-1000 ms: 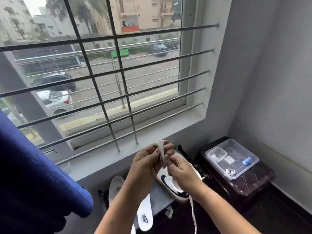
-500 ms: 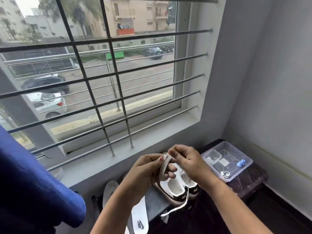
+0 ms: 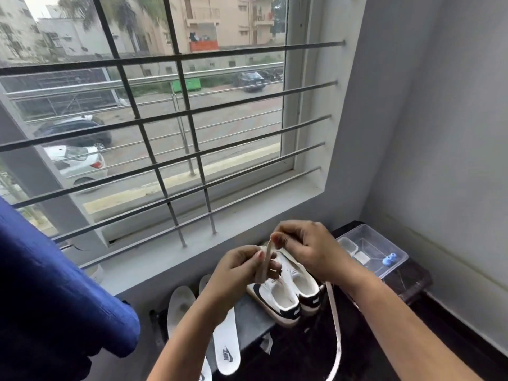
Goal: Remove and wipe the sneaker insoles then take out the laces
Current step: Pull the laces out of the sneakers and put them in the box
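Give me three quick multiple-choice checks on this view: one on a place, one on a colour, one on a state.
1. Relative to the sneakers, the insoles lie:
A) inside them
B) to their left
C) to their right

2. The small pieces in the clear box are:
A) red
B) blue
C) green

3. The lace is:
A) pinched by the left hand and the right hand
B) lying loose, untouched
C) fully threaded and tied

Answers:
1 B: the insoles lie flat on the left, outside the shoes.
2 B: they show bright blue through the clear plastic.
3 A: fingers of each hand close on the strip above the shoes.
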{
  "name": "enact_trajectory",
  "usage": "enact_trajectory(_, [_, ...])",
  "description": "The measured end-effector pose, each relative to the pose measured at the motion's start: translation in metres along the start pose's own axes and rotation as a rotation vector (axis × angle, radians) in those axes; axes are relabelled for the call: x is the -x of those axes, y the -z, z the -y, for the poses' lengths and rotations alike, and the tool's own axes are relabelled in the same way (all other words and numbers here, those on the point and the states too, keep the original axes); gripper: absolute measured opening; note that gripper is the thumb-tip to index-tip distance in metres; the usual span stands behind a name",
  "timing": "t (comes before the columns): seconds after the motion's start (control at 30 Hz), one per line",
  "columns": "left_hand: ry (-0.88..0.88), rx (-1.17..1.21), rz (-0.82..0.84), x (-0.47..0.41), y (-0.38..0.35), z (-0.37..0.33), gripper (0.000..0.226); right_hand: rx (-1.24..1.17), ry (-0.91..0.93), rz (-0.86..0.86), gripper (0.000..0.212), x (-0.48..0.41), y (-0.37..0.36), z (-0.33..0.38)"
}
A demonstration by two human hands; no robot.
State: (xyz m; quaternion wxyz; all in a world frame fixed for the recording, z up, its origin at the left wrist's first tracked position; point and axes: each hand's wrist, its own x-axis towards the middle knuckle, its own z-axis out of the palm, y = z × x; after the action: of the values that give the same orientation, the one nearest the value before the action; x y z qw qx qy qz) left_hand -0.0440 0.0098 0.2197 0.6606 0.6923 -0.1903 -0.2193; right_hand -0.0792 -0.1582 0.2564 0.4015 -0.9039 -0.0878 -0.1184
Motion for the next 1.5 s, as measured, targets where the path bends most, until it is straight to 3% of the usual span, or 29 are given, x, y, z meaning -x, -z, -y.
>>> enact_trajectory(0.13, [0.033, 0.43, 0.152, 0.006, -0.006, -0.024, 0.025, -0.05, -0.133, -0.159, 0.021, 0.001, -0.025, -0.019])
enact_trajectory(0.2, [0.024, 0.603, 0.12, 0.004, -0.003, -0.026, 0.027, -0.111, -0.141, -0.167, 0.019, 0.009, -0.044, -0.019])
enact_trajectory(0.27, [-0.016, 0.698, -0.001, 0.0, 0.001, -0.02, 0.025, -0.096, -0.111, -0.035, 0.021, 0.02, -0.061, -0.013])
enact_trajectory(0.33, [-0.049, 0.603, -0.14, -0.004, 0.007, -0.011, 0.024, -0.018, -0.055, 0.155, 0.032, 0.031, -0.069, -0.006])
enact_trajectory(0.4, [-0.074, 0.23, -0.262, -0.006, 0.015, 0.0, 0.025, 0.018, -0.005, 0.267, 0.034, 0.034, -0.06, 0.0])
enact_trajectory(0.47, [-0.061, -0.061, -0.219, -0.002, 0.02, 0.008, 0.022, 0.003, 0.017, 0.255, 0.03, 0.026, -0.043, 0.003])
enact_trajectory(0.5, [-0.028, -0.081, -0.129, 0.002, 0.019, 0.009, 0.024, -0.011, 0.029, 0.218, 0.028, 0.02, -0.032, 0.004])
enact_trajectory(0.6, [0.059, 0.185, 0.088, 0.011, 0.008, -0.001, 0.03, -0.011, 0.018, 0.074, 0.022, 0.001, -0.018, -0.005])
enact_trajectory(0.7, [0.007, 0.481, 0.059, 0.011, 0.006, -0.015, 0.03, -0.097, -0.075, -0.026, 0.022, -0.003, -0.031, -0.019])
enact_trajectory(0.77, [-0.035, 0.623, 0.009, 0.009, 0.009, -0.017, 0.03, -0.149, -0.121, 0.017, 0.022, 0.004, -0.049, -0.018])
enact_trajectory(0.83, [-0.056, 0.685, -0.067, 0.006, 0.011, -0.013, 0.027, -0.125, -0.121, 0.168, 0.021, 0.017, -0.067, -0.012])
enact_trajectory(0.93, [-0.061, 0.58, -0.235, 0.003, 0.015, 0.0, 0.026, 0.033, -0.02, 0.372, 0.017, 0.032, -0.081, 0.005])
enact_trajectory(1.0, [-0.067, 0.33, -0.336, 0.001, 0.021, 0.012, 0.023, 0.07, 0.02, 0.391, 0.024, 0.028, -0.068, 0.01])
enact_trajectory(1.07, [-0.055, 0.082, -0.311, 0.004, 0.025, 0.017, 0.02, 0.076, 0.053, 0.316, 0.027, 0.014, -0.048, 0.011])
enact_trajectory(1.13, [-0.034, 0.003, -0.167, 0.007, 0.02, 0.014, 0.025, 0.049, 0.055, 0.192, 0.022, 0.001, -0.03, 0.005])
enact_trajectory(1.2, [-0.042, 0.079, -0.068, 0.012, 0.01, 0.001, 0.027, 0.0, 0.029, 0.077, 0.022, -0.008, -0.024, -0.004])
enact_trajectory(1.33, [-0.168, 0.289, -0.094, 0.015, -0.001, -0.022, 0.029, -0.134, -0.035, -0.095, 0.027, -0.003, -0.036, -0.008])
enact_trajectory(1.43, [-0.183, 0.473, -0.102, 0.013, -0.003, -0.024, 0.028, -0.218, -0.072, -0.029, 0.021, 0.015, -0.058, 0.003])
enact_trajectory(1.5, [-0.204, 0.54, -0.172, 0.01, -0.004, -0.021, 0.027, -0.052, -0.045, 0.111, 0.024, 0.027, -0.07, 0.009])
